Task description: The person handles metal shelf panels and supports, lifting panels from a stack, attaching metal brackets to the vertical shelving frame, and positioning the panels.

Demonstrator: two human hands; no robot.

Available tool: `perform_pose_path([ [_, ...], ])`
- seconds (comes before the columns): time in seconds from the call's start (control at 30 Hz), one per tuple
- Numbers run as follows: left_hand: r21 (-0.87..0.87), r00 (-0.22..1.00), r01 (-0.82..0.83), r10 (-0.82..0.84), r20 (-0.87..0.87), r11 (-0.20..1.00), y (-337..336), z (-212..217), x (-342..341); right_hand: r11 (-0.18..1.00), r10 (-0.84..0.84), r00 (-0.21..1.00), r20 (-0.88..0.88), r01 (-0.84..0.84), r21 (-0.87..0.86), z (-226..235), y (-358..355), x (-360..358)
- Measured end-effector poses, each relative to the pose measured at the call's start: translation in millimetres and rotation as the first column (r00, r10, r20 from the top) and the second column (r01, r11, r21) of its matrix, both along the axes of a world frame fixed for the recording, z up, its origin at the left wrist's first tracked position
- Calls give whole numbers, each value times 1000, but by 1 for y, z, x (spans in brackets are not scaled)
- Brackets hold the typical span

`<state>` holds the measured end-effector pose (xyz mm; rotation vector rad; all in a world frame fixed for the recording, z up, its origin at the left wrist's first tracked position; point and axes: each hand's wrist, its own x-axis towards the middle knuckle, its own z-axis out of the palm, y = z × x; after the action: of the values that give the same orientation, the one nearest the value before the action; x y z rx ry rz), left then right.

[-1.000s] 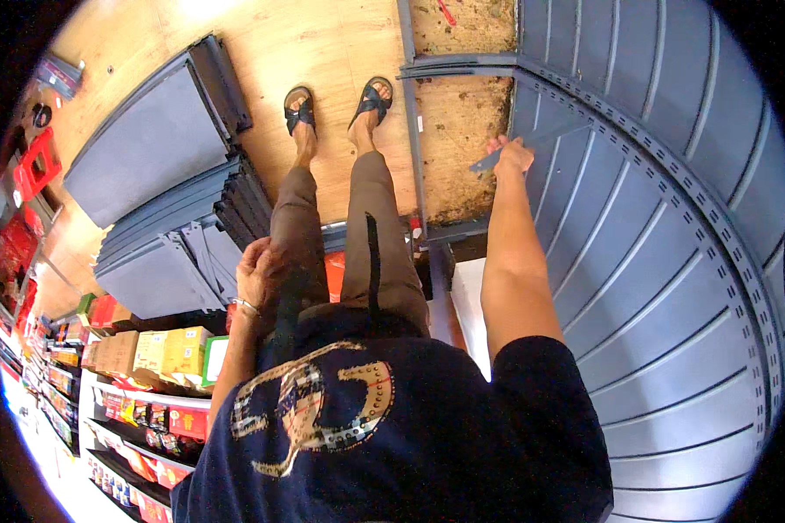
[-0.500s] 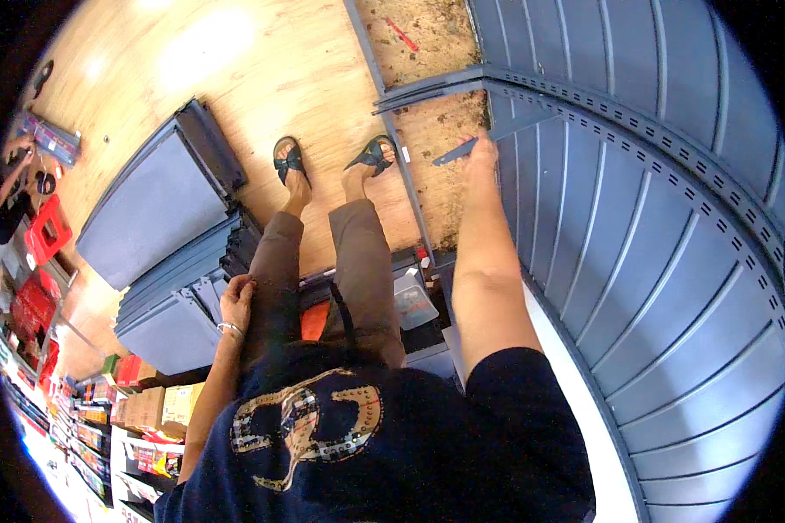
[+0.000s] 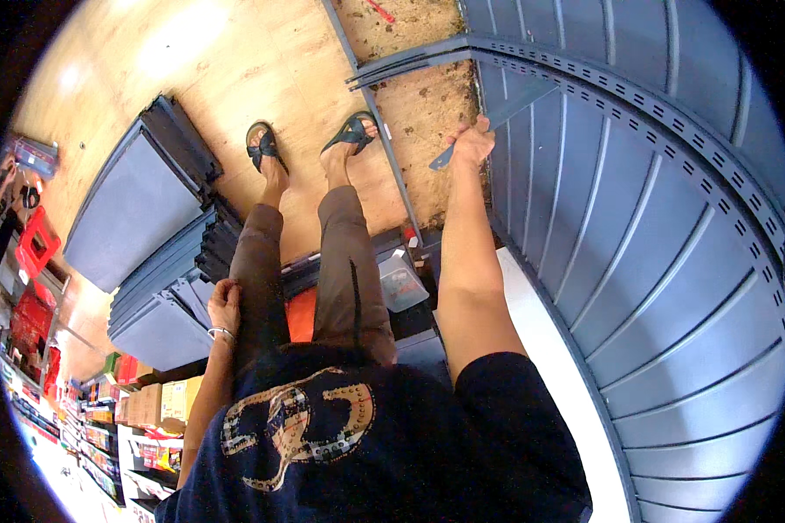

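Large grey ribbed metal panel (image 3: 663, 261) fills the right side, curved by the lens; its pressed ribs run parallel, and a perforated upright (image 3: 672, 109) with 2 rows of small holes runs along its upper edge. Paint looks matte, smooth, uniform grey.

Plywood floor (image 3: 235, 78), pale, with a glare patch. Beside it a coarser chipboard strip (image 3: 419, 96), brown and flecked, bordered by thin grey metal rails (image 3: 392, 70).

Stack of flat grey shelf trays (image 3: 161, 296) lies left of the legs, edges folded, several deep; 1 more sheet (image 3: 131, 205) lies flat above them.

Person stands in dark sandals (image 3: 349, 135), brown trousers, dark printed shirt.

Right hand (image 3: 473, 144) is stretched out at arm's length, fingers wrapped tight around a slim grey metal bracket (image 3: 497, 118). The bracket is a long flat strip, angled from the fist up toward the perforated upright, its far end just at the panel.

Left hand (image 3: 225, 305) rests against the left thigh, fingers loosely curled, holding nothing that I can see; a thin bangle sits at the wrist.

Judgement on the step: the bracket's end wants lining up square with a pair of holes in the upright before any push. Holding it nearer the working end would likely give better control; thin sheet metal flexes and its edges may be sharp, so a firm, steady hold suits it.

Small items: a grey and red box (image 3: 401, 283) near the knees.
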<state>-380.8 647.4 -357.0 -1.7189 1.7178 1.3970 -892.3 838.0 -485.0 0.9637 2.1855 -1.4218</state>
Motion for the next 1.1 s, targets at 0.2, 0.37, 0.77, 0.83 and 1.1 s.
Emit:
perform_pose_path([
  [0.2,-54,992,113,-110,65,992,-4,11,-29,894,-285,958,-18,259,-365,-31,-8,2],
  [0.37,-16,999,-18,18,32,1000,-2,9,-28,999,2,999,49,0,-49,8,-18,-4],
  [0.77,-85,997,47,-41,69,995,4,-9,-4,939,-236,965,-110,198,-282,-24,-43,2],
  [0.83,-28,998,3,-1,67,1000,-2,-3,-18,998,-49,999,12,49,-38,-11,-49,-12],
  [1.1,-60,985,132,-124,123,989,6,-9,-13,857,-404,912,-78,348,-380,-46,-15,5],
])
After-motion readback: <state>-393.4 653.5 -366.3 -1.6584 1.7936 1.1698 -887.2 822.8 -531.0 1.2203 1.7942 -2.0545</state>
